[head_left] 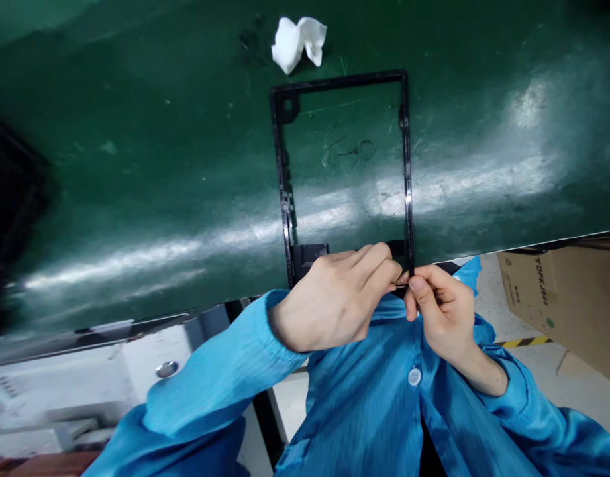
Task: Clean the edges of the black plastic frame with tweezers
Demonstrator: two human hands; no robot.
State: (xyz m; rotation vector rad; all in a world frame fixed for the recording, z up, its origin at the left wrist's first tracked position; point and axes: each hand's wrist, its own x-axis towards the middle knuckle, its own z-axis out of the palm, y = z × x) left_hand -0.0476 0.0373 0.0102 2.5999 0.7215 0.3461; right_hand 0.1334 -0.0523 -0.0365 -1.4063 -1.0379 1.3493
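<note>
A thin black rectangular plastic frame lies on the green work surface, with its near edge at the table's front edge. My left hand reaches across that near edge, with its fingers curled and their tips at the frame's near right corner. What those fingertips grip is hidden. Thumb and forefinger of my right hand pinch the same corner from the right, and the two hands almost meet there. My left hand covers much of the frame's near side.
A crumpled white tissue lies beyond the frame on the green table. At the far left is a dark, blurred object. A cardboard box stands below the table's edge on the right, near yellow-black floor tape.
</note>
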